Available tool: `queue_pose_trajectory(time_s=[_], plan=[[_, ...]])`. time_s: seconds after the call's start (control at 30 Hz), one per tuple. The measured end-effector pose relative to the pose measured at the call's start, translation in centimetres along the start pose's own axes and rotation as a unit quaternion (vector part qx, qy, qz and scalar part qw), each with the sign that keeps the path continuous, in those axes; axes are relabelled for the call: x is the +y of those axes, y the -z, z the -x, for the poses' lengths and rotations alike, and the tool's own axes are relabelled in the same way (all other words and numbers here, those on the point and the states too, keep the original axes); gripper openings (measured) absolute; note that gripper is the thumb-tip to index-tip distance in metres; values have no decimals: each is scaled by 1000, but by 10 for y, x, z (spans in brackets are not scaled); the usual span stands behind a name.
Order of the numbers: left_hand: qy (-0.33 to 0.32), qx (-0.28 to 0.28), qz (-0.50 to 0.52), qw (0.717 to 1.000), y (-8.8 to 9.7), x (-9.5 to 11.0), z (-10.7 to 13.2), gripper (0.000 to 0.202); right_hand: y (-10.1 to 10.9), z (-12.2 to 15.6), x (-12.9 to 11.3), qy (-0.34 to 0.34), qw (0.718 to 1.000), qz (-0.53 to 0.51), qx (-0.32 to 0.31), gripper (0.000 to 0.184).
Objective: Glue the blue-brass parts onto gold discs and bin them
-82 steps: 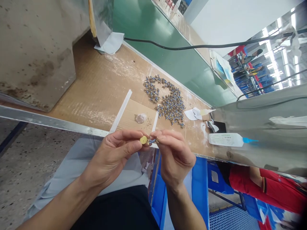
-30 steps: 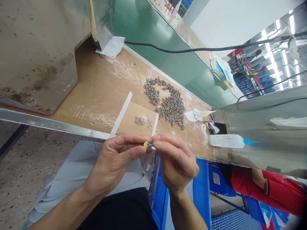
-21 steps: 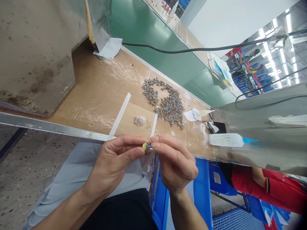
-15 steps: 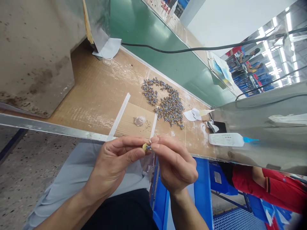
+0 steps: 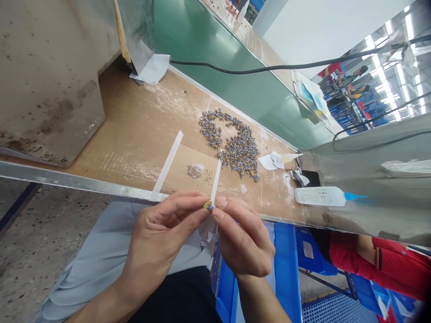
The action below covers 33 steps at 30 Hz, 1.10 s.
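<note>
Just off the table's front edge, my left hand (image 5: 164, 233) and my right hand (image 5: 244, 235) meet fingertip to fingertip. Between them is a small yellow and blue part (image 5: 208, 205), mostly covered by the fingers. Left thumb and index finger pinch its yellow side; the right thumb and index finger close on its blue end. Beyond the hands, a cardboard sheet (image 5: 178, 175) is taped down with white strips. On it sit a small clear lump (image 5: 196, 170) and a scatter of tiny bits (image 5: 208, 176). Farther back lies a pile of small blue and gold parts (image 5: 239, 150).
A white bottle with a blue tip (image 5: 319, 196) lies at right, near a second nozzle (image 5: 291, 157) on white paper. A stained metal housing (image 5: 50, 80) stands at left. Behind runs a green belt (image 5: 215, 40) under a black cable (image 5: 235, 72). A red-sleeved person (image 5: 397, 264) is at right.
My hands have drawn slightly closer together around the small part, and less of its blue end shows. The pile and the bottle rest as before; the view has shifted a little.
</note>
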<state>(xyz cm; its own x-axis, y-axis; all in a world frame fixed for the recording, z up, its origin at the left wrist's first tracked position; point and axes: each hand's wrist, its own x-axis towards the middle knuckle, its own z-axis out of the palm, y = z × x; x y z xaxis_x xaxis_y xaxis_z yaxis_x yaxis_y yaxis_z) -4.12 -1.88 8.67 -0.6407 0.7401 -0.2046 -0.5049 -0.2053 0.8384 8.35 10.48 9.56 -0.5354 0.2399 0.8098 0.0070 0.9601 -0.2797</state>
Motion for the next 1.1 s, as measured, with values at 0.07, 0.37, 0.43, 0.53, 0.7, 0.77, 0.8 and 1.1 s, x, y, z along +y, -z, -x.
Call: queue_pose_trajectory(time_s=[0.07, 0.37, 0.43, 0.53, 0.7, 0.77, 0.8, 1.1], plan=[[-8, 12, -23, 1000, -2, 0, 1, 12, -1, 4, -1, 5, 1000, -2, 8, 43], [-45, 38, -84, 995, -8, 5, 5, 10, -3, 20, -4, -23, 1000, -10, 1, 47], [-55, 47, -99, 992, -9, 5, 6, 9, -3, 20, -6, -25, 1000, -4, 3, 43], [-66, 45, -105, 991, -10, 5, 7, 10, -4, 17, -11, -29, 1000, -1, 9, 39], [-68, 30, -93, 993, -9, 9, 5, 11, -3, 11, -14, -19, 1000, -5, 7, 38], [-64, 29, -85, 994, -10, 10, 5, 13, 0, 13, -13, -22, 1000, -1, -4, 39], [-60, 30, -81, 994, -10, 11, 5, 14, 1, 14, -12, -25, 1000, -2, -11, 40], [-64, 69, -80, 992, -12, 7, 6, 22, 4, 23, -12, -14, 1000, -2, -28, 42]])
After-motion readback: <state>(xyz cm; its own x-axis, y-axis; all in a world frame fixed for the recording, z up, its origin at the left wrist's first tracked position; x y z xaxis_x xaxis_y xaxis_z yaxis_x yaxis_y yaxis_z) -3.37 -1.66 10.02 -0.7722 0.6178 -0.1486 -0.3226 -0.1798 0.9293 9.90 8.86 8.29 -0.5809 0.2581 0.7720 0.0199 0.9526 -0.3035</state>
